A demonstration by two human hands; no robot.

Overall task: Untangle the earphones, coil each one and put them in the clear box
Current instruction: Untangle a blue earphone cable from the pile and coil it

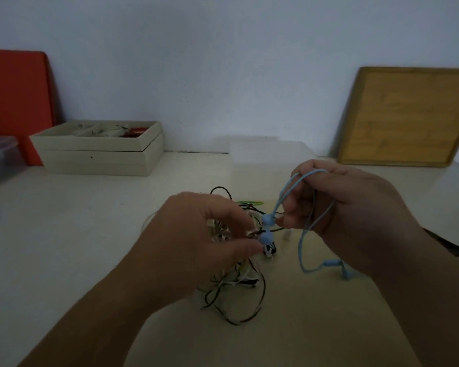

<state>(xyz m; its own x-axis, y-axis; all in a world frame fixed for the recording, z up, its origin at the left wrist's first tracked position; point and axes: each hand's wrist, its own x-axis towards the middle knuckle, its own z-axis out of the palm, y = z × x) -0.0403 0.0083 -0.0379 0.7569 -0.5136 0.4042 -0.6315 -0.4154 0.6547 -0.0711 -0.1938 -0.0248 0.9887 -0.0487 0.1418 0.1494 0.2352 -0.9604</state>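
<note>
Step in hand: freeing the blue earphone (pixel 301 242) from the tangle (pixel 233 282). I have the right hand (pixel 350 207) raised at 3 o'clock of the tangle, fingers curled with the blue cable looped over them; the left hand (pixel 202 242) sits above the tangle, thumb and fingertips closed in a pinch on the lower of the two buds (pixel 265 238). The frame is soft there, so I judge that pinch rather than read it. The cable's far end (pixel 331 263) hangs at 5 o'clock of the right hand, apart from the tangle; the black, white and green leads lie on the table (pixel 90 234).

Procedure, as I judge it: keep the loop slack on the right fingers; lift both buds upward and toward 3 o'clock, clear of the black leads; do not pull hard, since a snag may tighten the knot; then wind the cable round the right fingers into an even coil.

The clear box (pixel 260 154) stands at 12 o'clock, near the wall; the coil goes there.
</note>
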